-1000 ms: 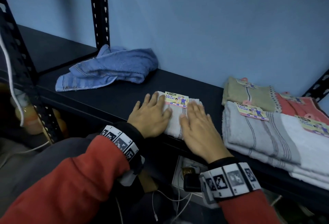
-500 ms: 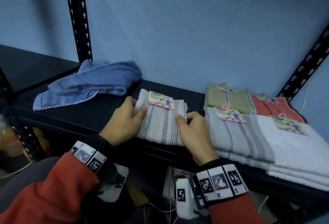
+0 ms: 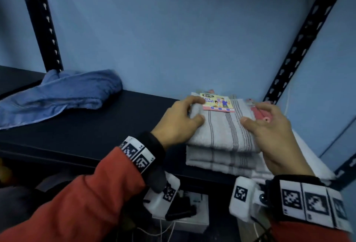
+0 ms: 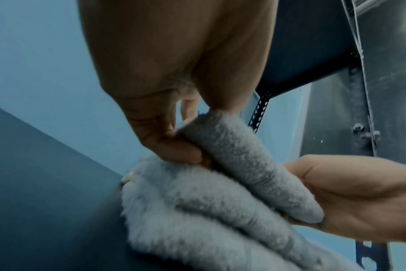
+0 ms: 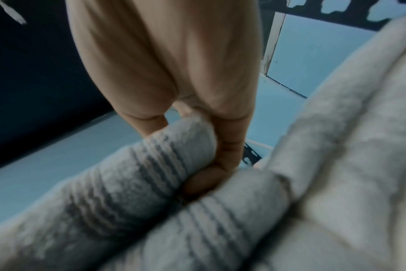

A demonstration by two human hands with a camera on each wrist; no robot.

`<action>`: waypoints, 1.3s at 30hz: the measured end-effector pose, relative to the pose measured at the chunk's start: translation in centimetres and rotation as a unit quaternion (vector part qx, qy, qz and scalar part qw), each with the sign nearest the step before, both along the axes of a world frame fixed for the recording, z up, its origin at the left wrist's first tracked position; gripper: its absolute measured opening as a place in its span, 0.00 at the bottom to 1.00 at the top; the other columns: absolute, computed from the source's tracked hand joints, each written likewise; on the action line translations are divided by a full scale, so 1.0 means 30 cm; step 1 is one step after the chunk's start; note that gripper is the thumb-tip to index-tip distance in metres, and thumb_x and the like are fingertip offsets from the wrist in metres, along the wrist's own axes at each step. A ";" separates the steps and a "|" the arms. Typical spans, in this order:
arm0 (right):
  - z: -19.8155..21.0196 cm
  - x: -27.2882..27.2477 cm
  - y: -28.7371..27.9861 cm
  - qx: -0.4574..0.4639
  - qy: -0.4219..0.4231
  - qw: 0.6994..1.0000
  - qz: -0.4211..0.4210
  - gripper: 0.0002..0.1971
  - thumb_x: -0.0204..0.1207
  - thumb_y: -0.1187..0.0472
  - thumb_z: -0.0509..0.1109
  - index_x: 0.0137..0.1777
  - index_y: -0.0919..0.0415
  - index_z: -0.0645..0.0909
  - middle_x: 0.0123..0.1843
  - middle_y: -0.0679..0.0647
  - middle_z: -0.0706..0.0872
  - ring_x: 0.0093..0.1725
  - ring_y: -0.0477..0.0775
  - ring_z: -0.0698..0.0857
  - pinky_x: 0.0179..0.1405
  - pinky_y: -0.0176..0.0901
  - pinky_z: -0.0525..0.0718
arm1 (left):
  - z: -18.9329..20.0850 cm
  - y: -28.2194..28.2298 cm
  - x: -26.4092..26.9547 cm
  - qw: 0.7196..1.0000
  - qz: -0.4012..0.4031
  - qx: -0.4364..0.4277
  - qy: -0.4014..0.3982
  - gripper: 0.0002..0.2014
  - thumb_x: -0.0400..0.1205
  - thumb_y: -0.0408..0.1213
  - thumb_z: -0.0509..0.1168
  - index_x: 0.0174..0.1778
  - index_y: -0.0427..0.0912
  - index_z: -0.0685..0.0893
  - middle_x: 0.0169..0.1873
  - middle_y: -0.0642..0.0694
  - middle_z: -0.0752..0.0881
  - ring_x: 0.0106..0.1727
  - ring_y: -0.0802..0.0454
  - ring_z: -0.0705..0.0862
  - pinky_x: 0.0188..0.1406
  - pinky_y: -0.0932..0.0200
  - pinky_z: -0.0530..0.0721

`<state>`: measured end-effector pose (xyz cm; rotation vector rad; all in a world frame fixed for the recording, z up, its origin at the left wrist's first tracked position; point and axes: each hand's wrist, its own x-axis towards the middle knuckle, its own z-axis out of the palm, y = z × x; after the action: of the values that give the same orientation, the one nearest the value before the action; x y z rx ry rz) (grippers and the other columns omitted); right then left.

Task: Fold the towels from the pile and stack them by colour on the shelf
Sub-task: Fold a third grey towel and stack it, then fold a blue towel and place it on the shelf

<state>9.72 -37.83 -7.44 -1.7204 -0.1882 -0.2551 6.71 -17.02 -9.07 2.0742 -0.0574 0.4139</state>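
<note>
Blue wall backs the dark shelf (image 3: 96, 126) in the head view, where the left hand (image 3: 177, 120) and right hand (image 3: 269, 128) grip opposite ends of the folded grey striped towel (image 3: 225, 128), centre-right, atop the grey stack (image 3: 217, 161). A blue towel (image 3: 57, 95) lies crumpled, left. From the left wrist, fingers pinch the towel's edge; from the right wrist likewise. Placing step; next likely squaring, letting go.

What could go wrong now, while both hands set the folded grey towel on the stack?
The grey towel, held by the left hand and right hand, may unfold on release. The grey stack sits at the shelf front edge and might slide off.
</note>
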 end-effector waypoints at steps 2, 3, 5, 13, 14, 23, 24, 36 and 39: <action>-0.044 0.025 -0.023 -0.071 0.016 0.997 -0.023 0.22 0.77 0.65 0.77 0.67 0.49 0.78 0.57 0.63 0.88 0.52 0.59 0.89 0.59 0.54 0.86 | -0.045 -0.033 0.029 0.999 0.003 0.021 0.034 0.21 0.78 0.46 0.70 0.69 0.59 0.81 0.61 0.52 0.85 0.60 0.51 0.85 0.67 0.48 0.83; -0.057 0.034 -0.033 -0.108 0.028 0.993 -0.032 0.22 0.77 0.63 0.77 0.68 0.48 0.77 0.57 0.64 0.87 0.52 0.61 0.88 0.57 0.51 0.85 | -0.065 -0.042 0.038 0.998 0.007 0.033 0.047 0.21 0.81 0.44 0.70 0.71 0.59 0.81 0.63 0.52 0.85 0.61 0.50 0.84 0.67 0.49 0.82; -0.070 0.057 -0.049 -0.166 0.039 0.985 -0.039 0.21 0.80 0.63 0.74 0.71 0.53 0.76 0.50 0.60 0.86 0.46 0.57 0.86 0.49 0.45 0.79 | -0.089 -0.052 0.046 0.997 0.007 0.047 0.067 0.22 0.83 0.44 0.69 0.75 0.58 0.78 0.67 0.50 0.84 0.65 0.49 0.83 0.70 0.49 0.81; -0.084 0.049 -0.003 -0.354 -0.011 0.933 -0.055 0.28 0.79 0.70 0.66 0.80 0.60 0.71 0.77 0.62 0.75 0.76 0.65 0.73 0.72 0.51 0.72 | -0.071 -0.056 0.045 0.986 -0.016 0.138 0.096 0.25 0.90 0.45 0.59 0.84 0.48 0.68 0.81 0.47 0.71 0.79 0.42 0.74 0.71 0.59 0.68; -0.084 0.038 0.012 -0.364 -0.052 0.928 -0.062 0.29 0.79 0.70 0.66 0.81 0.61 0.71 0.79 0.61 0.74 0.78 0.64 0.70 0.75 0.53 0.70 | -0.073 -0.061 0.042 0.986 -0.019 0.136 0.098 0.24 0.91 0.45 0.57 0.85 0.48 0.67 0.82 0.47 0.70 0.79 0.42 0.73 0.69 0.61 0.67; -0.158 0.024 0.079 -0.484 0.044 0.874 0.007 0.31 0.90 0.46 0.48 0.90 0.55 0.49 0.92 0.52 0.46 0.90 0.58 0.46 0.87 0.58 0.48 | -0.131 -0.028 0.041 0.976 -0.063 0.069 0.198 0.31 0.89 0.63 0.48 0.89 0.60 0.53 0.81 0.51 0.74 0.78 0.47 0.76 0.71 0.61 0.68; -0.159 0.022 0.080 -0.492 0.025 0.870 -0.007 0.31 0.90 0.46 0.49 0.89 0.57 0.53 0.91 0.54 0.50 0.89 0.60 0.50 0.87 0.59 0.49 | -0.132 -0.011 0.036 0.973 -0.073 0.079 0.206 0.32 0.88 0.66 0.47 0.88 0.60 0.55 0.81 0.52 0.74 0.79 0.48 0.75 0.73 0.59 0.68; -0.214 -0.147 0.419 -0.429 -0.323 0.844 0.006 0.15 0.83 0.54 0.61 0.59 0.61 0.84 0.62 0.56 0.87 0.68 0.61 0.82 0.77 0.60 0.71 | -0.013 0.550 -0.090 0.949 0.099 0.249 0.167 0.27 0.83 0.57 0.68 0.77 0.50 0.80 0.72 0.44 0.83 0.72 0.45 0.80 0.76 0.52 0.75; -0.302 -0.181 0.500 -0.476 -0.305 0.821 0.074 0.19 0.84 0.51 0.60 0.66 0.60 0.84 0.70 0.56 0.85 0.74 0.58 0.79 0.81 0.59 0.71 | -0.010 0.730 -0.104 0.946 0.232 0.189 0.122 0.30 0.78 0.54 0.73 0.73 0.42 0.82 0.70 0.37 0.84 0.72 0.38 0.80 0.77 0.45 0.75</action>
<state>4.29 -22.84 -16.50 -2.5416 -1.0696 -0.6765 3.58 4.87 -9.36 2.5035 0.5492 0.4479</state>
